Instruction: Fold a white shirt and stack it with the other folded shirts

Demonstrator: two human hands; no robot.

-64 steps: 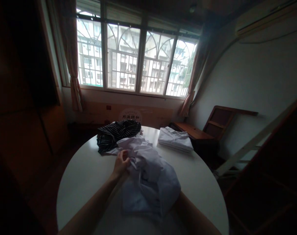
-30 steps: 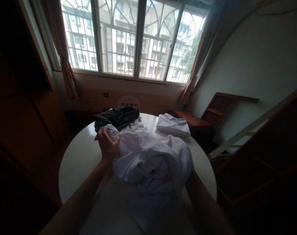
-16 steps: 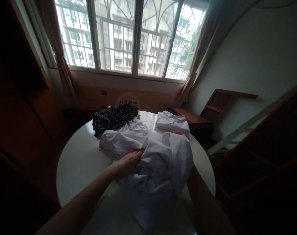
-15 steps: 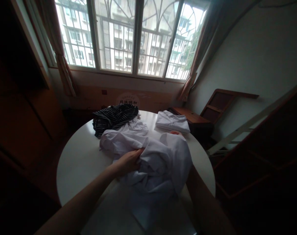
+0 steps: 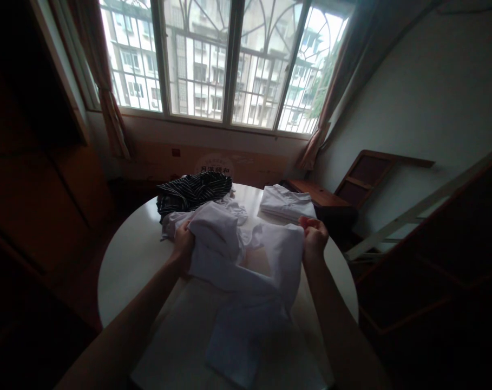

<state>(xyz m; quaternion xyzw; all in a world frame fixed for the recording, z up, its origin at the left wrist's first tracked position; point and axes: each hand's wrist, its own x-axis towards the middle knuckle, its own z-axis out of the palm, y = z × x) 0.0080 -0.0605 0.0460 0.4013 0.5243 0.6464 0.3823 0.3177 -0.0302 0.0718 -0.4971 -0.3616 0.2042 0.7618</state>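
1. The left hand (image 5: pixel 184 241) was closed on a bunched fold of a white shirt (image 5: pixel 237 260), its grip pinching the cloth at the garment's left upper edge.
2. The right hand (image 5: pixel 314 238) was likewise shut on the shirt, its grip clamped on the right upper edge, knuckles turned up.
3. The two hands stood well apart, and the shirt hung between them, lifted at the top and sagging in the middle.
4. The lower part of the shirt trailed down onto the round white bench (image 5: pixel 128 271) and lay flat near the person's body.
5. The cloth was creased and partly doubled over near the left hand, where a thick fold stood up.
6. Just behind the shirt, on the far left of the bench, lay a crumpled dark striped garment (image 5: pixel 192 192).
7. A second loose white cloth (image 5: pixel 233 208) lay between the striped garment and the held shirt, touching both as far as could be told.
8. On the far right of the bench sat a neat folded white stack (image 5: pixel 286 205), apart from the held shirt and just beyond the right hand.
9. Behind the bench was a wide barred window (image 5: pixel 217 65) with curtains (image 5: pixel 111 108) at its sides.
10. A wooden chair (image 5: pixel 359 179) stood to the right of the bench, near the wall.
11. The room was dim, so finer details of the cloth could not be made out.
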